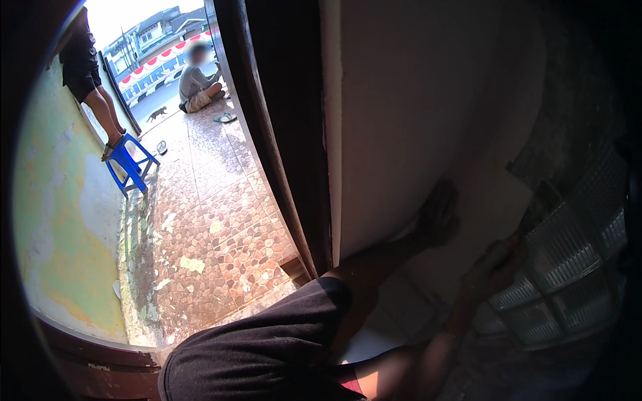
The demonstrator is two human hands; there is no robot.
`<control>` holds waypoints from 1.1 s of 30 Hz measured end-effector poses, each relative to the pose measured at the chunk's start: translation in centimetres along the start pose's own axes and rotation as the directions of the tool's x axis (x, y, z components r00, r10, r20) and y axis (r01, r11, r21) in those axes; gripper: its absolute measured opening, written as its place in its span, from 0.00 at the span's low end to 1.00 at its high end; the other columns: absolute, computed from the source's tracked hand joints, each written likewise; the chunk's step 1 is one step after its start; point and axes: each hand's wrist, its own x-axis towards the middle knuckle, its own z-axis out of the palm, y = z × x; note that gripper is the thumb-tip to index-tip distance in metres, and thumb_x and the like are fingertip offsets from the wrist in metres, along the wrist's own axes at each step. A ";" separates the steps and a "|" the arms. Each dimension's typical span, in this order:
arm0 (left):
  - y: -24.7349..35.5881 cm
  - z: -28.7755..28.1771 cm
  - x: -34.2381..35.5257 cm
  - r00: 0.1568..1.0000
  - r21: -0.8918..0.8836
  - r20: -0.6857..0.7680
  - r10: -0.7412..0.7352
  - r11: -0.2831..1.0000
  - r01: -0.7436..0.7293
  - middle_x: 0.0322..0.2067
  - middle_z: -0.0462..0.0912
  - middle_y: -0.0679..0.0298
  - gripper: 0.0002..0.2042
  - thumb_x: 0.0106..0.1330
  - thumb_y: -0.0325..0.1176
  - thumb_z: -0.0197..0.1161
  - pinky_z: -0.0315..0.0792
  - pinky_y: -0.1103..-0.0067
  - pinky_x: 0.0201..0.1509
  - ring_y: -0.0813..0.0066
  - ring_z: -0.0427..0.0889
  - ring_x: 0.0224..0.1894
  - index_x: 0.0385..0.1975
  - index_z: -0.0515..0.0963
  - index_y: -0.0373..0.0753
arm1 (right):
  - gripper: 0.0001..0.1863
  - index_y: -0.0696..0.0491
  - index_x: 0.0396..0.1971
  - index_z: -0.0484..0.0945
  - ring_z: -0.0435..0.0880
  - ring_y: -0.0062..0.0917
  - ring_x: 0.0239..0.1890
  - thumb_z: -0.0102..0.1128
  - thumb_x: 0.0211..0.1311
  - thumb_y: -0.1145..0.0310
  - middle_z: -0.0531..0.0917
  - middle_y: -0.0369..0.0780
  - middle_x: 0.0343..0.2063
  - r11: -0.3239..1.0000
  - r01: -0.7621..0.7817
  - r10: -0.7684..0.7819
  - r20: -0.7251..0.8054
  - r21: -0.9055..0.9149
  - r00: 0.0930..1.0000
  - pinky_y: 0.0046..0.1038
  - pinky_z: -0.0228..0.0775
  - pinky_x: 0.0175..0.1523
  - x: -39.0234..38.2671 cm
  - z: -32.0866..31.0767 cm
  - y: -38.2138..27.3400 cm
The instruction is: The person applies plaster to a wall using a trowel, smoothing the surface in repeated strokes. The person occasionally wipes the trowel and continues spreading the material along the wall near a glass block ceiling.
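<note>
In deep shade at the right, my right hand [491,264] is closed around a narrow hand tool [540,200]. Its dark, flat-looking end resembles a scraper, though the exact kind is hard to make out. The tool is close to a pale wall [428,100], where the light surface meets a darker, rough grey patch [568,154]. My left hand [441,210] is farther up and to the left of the right one, against the pale wall. Its fingers seem stretched out with nothing visible in them, but shadow blurs their outline.
Ribbed glass panes [562,260] stand beside my right hand. A dark door frame [294,134] divides this space from a stone-patterned porch [221,240]. Outside, one person stands on a blue stool [130,164] by a peeling wall [60,214]; another person [198,83] sits near a cat [157,113].
</note>
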 end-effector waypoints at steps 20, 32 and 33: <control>5.1 -5.4 32.5 0.923 -0.012 -0.337 0.187 0.979 -0.202 0.65 0.56 0.33 0.29 0.70 0.34 0.49 0.49 0.54 0.74 0.36 0.54 0.69 0.65 0.54 0.20 | 0.20 0.58 0.56 0.74 0.79 0.27 0.35 0.45 0.76 0.61 0.80 0.43 0.41 0.997 -0.060 0.061 0.018 -0.057 0.998 0.28 0.72 0.38 0.5 -1.4 -0.2; 3.2 -8.1 38.6 0.911 0.027 -0.347 0.224 0.973 -0.228 0.67 0.54 0.36 0.28 0.72 0.35 0.45 0.48 0.55 0.74 0.37 0.53 0.70 0.67 0.53 0.23 | 0.21 0.58 0.56 0.73 0.81 0.35 0.49 0.46 0.75 0.58 0.79 0.46 0.50 0.986 0.072 -0.078 -0.037 -0.148 0.996 0.36 0.76 0.51 1.6 -2.9 1.5; 3.0 -8.1 38.6 0.911 0.032 -0.348 0.222 0.974 -0.225 0.67 0.54 0.36 0.28 0.72 0.35 0.45 0.48 0.56 0.74 0.37 0.53 0.70 0.67 0.53 0.24 | 0.21 0.59 0.56 0.73 0.80 0.36 0.50 0.46 0.75 0.58 0.79 0.47 0.50 0.997 -0.026 0.024 -0.033 -0.069 0.999 0.37 0.75 0.52 1.6 -2.8 1.2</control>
